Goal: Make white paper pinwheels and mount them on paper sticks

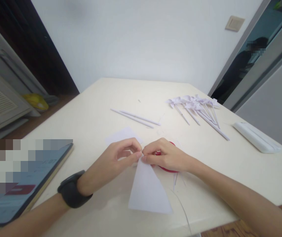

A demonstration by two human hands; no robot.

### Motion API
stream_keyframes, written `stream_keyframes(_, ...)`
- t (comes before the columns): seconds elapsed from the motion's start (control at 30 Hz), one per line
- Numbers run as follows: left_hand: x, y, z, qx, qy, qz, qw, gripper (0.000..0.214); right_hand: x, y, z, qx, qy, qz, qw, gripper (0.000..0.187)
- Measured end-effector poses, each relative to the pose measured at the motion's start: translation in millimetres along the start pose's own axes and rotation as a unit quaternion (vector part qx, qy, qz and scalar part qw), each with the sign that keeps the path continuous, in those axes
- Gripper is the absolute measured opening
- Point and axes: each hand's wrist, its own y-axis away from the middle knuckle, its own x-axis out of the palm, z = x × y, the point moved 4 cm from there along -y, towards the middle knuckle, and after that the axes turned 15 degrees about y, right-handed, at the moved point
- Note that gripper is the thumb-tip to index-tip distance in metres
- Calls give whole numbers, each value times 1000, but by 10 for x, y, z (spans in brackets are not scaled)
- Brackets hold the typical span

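My left hand (117,158) and my right hand (164,155) meet at the middle of the cream table (96,112), both pinching the top corner of a white paper sheet (148,191) that lies toward me. A black band is on my left wrist. Under my right hand lies a red object (168,169), mostly hidden. Another white paper piece (122,134) rests just behind my left hand.
Two rolled paper sticks (136,118) lie beyond my hands. A pile of white paper pinwheels on sticks (197,108) sits at the far right, with a white box (255,136) near the right edge. A tablet (24,184) lies at the left. Thin paper strips (177,184) lie near the front edge.
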Motion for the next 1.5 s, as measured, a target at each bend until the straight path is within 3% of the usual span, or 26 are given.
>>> stream_keyframes(0.23,-174,4,59,61,14,-103,993,15,-29,-25,4,-14,32,-40,999,27)
stream_keyframes(0.3,-192,-10,81,45,27,-108,993,13,-45,-27,-20,-13,39,-50,998,25)
stream_keyframes(0.43,-136,-31,110,6,47,-64,997,14,-62,-30,-75,9,60,-53,997,27)
stream_keyframes(0.6,-216,4,122,47,39,-142,988,21,-112,-38,-98,19,71,-77,994,25)
stream_keyframes(0.87,-100,-46,249,7,-125,-25,992,12,-118,-50,-164,6,117,-85,989,17)
stream_keyframes(1.27,-32,15,76,10,-170,-49,984,18,-110,-22,-12,-6,134,-72,988,20)
stream_keyframes(1.5,-230,-5,88,6,-85,-67,994,22,-388,6,-218,52,144,-110,982,17)
